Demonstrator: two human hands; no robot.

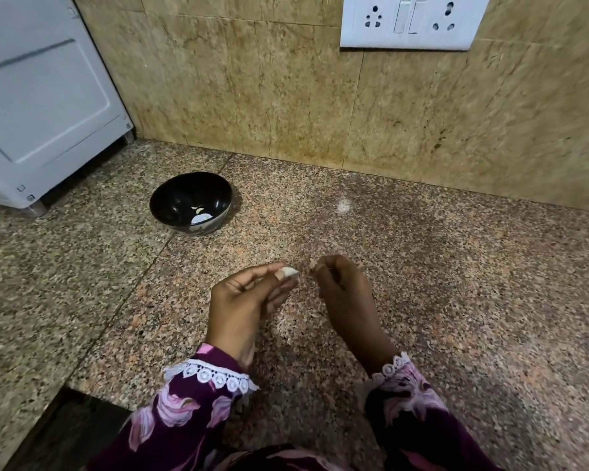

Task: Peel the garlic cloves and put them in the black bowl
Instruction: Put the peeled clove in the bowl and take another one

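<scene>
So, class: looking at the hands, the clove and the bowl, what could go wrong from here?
The left hand pinches the garlic clove only at its fingertips, so it could slip onto the counter. The black bowl sits well away, so a toss might miss. Skin bits in the right hand may scatter.

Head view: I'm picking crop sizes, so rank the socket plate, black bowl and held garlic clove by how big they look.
1. Socket plate, cut off by the frame's top edge.
2. Black bowl.
3. Garlic clove, pinched in the left hand.
The bowl sits farther away than the clove, so its lead is safe.
</scene>
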